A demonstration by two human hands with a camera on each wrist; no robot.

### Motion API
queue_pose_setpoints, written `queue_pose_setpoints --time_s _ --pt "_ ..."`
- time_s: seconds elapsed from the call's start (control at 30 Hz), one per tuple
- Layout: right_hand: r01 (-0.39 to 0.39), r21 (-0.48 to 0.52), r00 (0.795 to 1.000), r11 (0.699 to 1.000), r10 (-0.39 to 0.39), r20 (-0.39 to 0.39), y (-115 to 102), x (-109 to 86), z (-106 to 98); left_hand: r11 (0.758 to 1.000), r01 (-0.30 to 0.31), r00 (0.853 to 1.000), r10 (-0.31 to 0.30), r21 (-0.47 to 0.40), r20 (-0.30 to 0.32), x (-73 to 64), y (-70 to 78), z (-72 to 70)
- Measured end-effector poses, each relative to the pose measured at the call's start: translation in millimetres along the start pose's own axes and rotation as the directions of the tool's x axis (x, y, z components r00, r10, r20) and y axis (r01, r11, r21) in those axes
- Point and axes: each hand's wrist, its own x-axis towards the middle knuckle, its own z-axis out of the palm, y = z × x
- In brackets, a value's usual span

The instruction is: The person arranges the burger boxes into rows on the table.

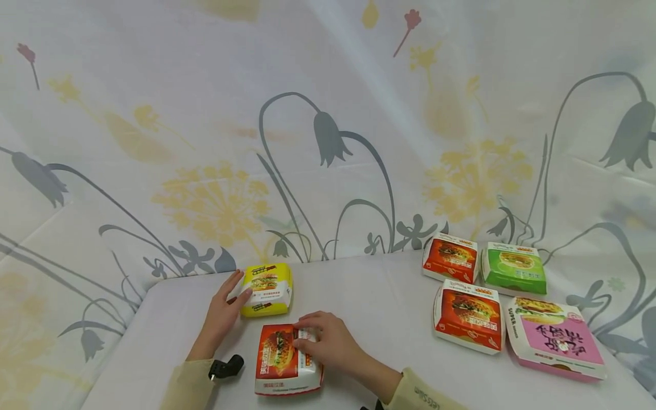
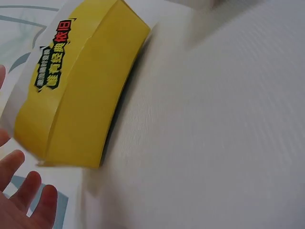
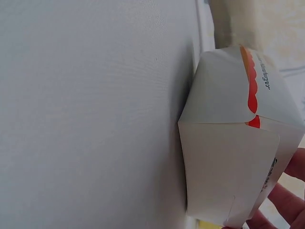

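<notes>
A yellow-and-white hamburger box (image 1: pixel 266 291) lies on the white table (image 1: pixel 389 319). My left hand (image 1: pixel 221 304) is at its left side, fingers extended along it and thumb over its edge. In the left wrist view, spread fingers (image 2: pixel 45 202) show beside the box's yellow wall (image 2: pixel 90 109). Nearer me is a red-and-white hamburger box (image 1: pixel 279 359). My right hand (image 1: pixel 333 341) holds it by the far right corner, thumb on the lid and fingers bent over the far edge. The right wrist view shows fingertips (image 3: pixel 288 202) against the white box (image 3: pixel 224 162).
Several more hamburger boxes stand together on the right: two red ones (image 1: pixel 451 259) (image 1: pixel 468 319), a green one (image 1: pixel 514 267) and a larger pink one (image 1: pixel 556 339). A flower-patterned curtain (image 1: pixel 328 188) rises behind the table.
</notes>
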Motion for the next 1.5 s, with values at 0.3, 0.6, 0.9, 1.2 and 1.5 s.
queue_pose_setpoints --time_s 0.3,0.6,0.9,1.2,1.5 --pt "-0.026 -0.022 1.0 0.999 0.026 -0.001 -6.0 3.9 7.7 0.999 0.022 1.0 -0.022 0.048 0.002 -38.6 -7.2 -25.9" --pt "-0.068 -0.01 0.998 0.998 0.068 -0.012 -8.6 5.2 13.9 0.987 0.158 0.986 -0.156 -0.032 0.064 -78.1 7.3 -37.2" --pt "-0.055 -0.005 0.998 0.998 0.055 -0.023 -10.1 4.9 17.7 0.969 0.193 0.961 -0.156 -0.151 0.229 -106.9 21.9 -16.8" --pt "-0.048 -0.023 0.999 0.999 0.048 -0.013 -14.3 2.7 18.5 0.96 0.214 0.936 -0.15 -0.179 0.317 -114.5 27.4 -8.3" --pt "-0.017 -0.037 1.0 0.999 0.017 0.007 -13.7 -0.6 16.6 0.964 0.239 0.929 -0.191 -0.119 0.317 -115.6 27.7 -3.1"
